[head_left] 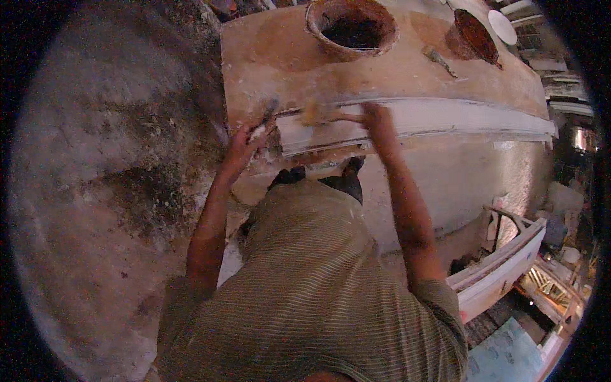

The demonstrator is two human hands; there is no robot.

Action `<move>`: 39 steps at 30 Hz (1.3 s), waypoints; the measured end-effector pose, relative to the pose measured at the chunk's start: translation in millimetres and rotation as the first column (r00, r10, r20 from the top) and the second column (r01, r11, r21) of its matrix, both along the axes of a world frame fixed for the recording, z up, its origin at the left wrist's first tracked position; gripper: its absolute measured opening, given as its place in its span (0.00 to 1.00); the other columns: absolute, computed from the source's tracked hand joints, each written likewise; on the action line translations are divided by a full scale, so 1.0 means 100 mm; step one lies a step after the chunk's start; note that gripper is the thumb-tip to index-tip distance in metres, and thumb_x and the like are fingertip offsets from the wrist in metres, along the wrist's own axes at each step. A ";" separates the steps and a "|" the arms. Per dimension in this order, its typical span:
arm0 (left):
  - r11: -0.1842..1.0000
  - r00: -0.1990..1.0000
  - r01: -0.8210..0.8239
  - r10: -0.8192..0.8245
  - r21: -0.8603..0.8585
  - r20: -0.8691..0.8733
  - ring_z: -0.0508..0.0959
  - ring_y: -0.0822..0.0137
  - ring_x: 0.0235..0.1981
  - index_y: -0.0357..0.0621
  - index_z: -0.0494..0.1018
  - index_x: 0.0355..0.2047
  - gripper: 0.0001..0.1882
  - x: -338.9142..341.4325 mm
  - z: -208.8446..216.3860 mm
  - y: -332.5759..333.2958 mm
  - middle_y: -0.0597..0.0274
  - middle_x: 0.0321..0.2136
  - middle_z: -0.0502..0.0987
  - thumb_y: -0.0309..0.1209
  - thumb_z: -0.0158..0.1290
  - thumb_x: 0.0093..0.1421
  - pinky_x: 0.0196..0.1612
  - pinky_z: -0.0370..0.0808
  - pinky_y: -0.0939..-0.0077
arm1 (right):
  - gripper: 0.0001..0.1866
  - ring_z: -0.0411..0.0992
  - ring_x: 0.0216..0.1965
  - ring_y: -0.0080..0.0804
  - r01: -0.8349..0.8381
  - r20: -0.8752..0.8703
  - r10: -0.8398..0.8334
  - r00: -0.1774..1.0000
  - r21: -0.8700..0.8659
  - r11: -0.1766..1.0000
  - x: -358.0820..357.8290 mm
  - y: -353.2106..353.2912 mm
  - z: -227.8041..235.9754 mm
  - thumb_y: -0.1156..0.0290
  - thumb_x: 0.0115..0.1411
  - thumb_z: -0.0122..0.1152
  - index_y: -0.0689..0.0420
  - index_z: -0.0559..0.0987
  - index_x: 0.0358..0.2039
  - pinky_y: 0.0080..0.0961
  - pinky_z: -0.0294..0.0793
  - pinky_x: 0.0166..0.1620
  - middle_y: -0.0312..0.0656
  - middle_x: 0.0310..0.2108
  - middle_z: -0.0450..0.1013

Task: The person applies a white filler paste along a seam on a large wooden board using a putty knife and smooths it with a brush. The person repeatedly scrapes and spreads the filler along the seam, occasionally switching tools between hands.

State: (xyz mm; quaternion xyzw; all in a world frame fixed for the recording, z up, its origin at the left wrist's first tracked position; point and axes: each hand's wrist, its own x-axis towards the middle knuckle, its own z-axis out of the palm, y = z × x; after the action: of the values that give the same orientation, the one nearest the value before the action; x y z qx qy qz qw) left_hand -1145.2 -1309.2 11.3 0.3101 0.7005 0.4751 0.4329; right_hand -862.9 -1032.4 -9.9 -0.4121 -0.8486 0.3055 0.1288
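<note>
A long white moulding strip (439, 114) with ridged edges lies across the table in front of me. My right hand (380, 124), blurred by motion, is closed round the handle of a brush (347, 117). The brush's yellowish head (312, 116) is smeared and sits over the strip's left part; whether it touches the surface I cannot tell. At the strip's left end, my left hand (240, 148) is closed on a small tool with a dark, narrow end (270, 109). Its exact kind is too blurred to make out.
A crusted round bowl (387, 41) and a tilted rusty-brown bowl (480, 38) stand on the table's far side (267, 51). Between them lies a small plaster-smeared tool (439, 60). A stained wall (102, 159) rises at left. A white-sided trough-like frame (503, 270) stands at lower right.
</note>
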 end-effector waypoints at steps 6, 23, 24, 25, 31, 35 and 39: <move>0.974 0.942 0.220 -0.228 -0.061 -0.247 0.75 0.75 0.32 0.42 0.71 0.54 0.19 -0.11 0.27 0.28 0.64 0.40 0.77 0.28 0.56 0.62 0.32 0.73 0.78 | 0.15 0.76 0.28 0.26 0.406 -0.129 -0.424 0.897 -0.143 0.903 0.84 0.28 0.93 0.64 0.58 0.67 0.64 0.83 0.36 0.27 0.74 0.32 0.44 0.28 0.80; 0.918 0.824 0.308 -0.390 -0.251 -0.412 0.77 0.60 0.48 0.39 0.74 0.47 0.17 0.11 0.24 0.87 0.52 0.44 0.78 0.35 0.56 0.61 0.52 0.71 0.64 | 0.10 0.76 0.29 0.25 0.259 -0.420 -0.357 0.834 -0.274 0.926 0.32 0.37 -0.35 0.69 0.56 0.63 0.64 0.82 0.32 0.27 0.76 0.37 0.43 0.32 0.81; 0.920 0.819 0.315 -0.388 -0.233 -0.422 0.76 0.59 0.48 0.39 0.73 0.48 0.17 0.28 0.15 1.00 0.52 0.44 0.78 0.35 0.56 0.61 0.52 0.71 0.64 | 0.10 0.76 0.31 0.24 0.355 -0.426 -0.426 0.798 -0.239 0.904 0.60 0.50 -0.25 0.69 0.57 0.64 0.64 0.82 0.35 0.25 0.75 0.38 0.42 0.32 0.81; 0.929 0.846 0.344 -0.371 -0.141 -0.383 0.77 0.57 0.48 0.39 0.73 0.48 0.17 0.50 0.05 1.16 0.50 0.44 0.78 0.35 0.55 0.61 0.52 0.71 0.63 | 0.11 0.75 0.32 0.22 0.449 -0.434 -0.492 0.754 -0.205 0.869 0.89 0.64 -0.12 0.69 0.57 0.64 0.63 0.82 0.38 0.23 0.75 0.39 0.41 0.31 0.81; 0.909 0.789 0.389 -0.413 -0.151 -0.454 0.75 0.43 0.48 0.40 0.71 0.47 0.17 1.60 0.03 2.38 0.43 0.44 0.76 0.34 0.55 0.60 0.50 0.72 0.56 | 0.13 0.78 0.35 0.25 0.640 -0.429 -0.644 0.634 -0.176 0.748 1.51 1.00 0.73 0.68 0.58 0.66 0.63 0.82 0.40 0.20 0.77 0.33 0.41 0.35 0.80; 0.855 0.725 0.475 -0.514 -0.207 -0.459 0.75 0.47 0.49 0.40 0.71 0.48 0.17 1.29 0.15 2.19 0.45 0.44 0.76 0.32 0.55 0.60 0.52 0.71 0.59 | 0.14 0.78 0.36 0.27 0.698 -0.501 -0.713 0.491 -0.263 0.666 1.86 0.95 0.85 0.68 0.58 0.66 0.63 0.82 0.41 0.21 0.77 0.31 0.41 0.37 0.79; 0.861 0.751 0.333 -0.488 -0.383 -0.445 0.76 0.51 0.50 0.41 0.71 0.47 0.15 0.43 0.25 1.16 0.48 0.46 0.76 0.32 0.54 0.62 0.52 0.71 0.62 | 0.14 0.78 0.36 0.27 0.738 -0.464 -0.755 0.464 -0.268 0.619 2.42 0.69 0.77 0.68 0.58 0.66 0.63 0.82 0.41 0.22 0.76 0.30 0.42 0.38 0.79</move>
State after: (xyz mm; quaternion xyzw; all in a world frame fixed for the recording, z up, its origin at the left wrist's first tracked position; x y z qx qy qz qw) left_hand -1102.3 -1192.7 36.1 0.5116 0.7650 0.1592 0.3574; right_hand -620.6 -963.5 67.1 -0.6395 -0.5059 0.3325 0.4738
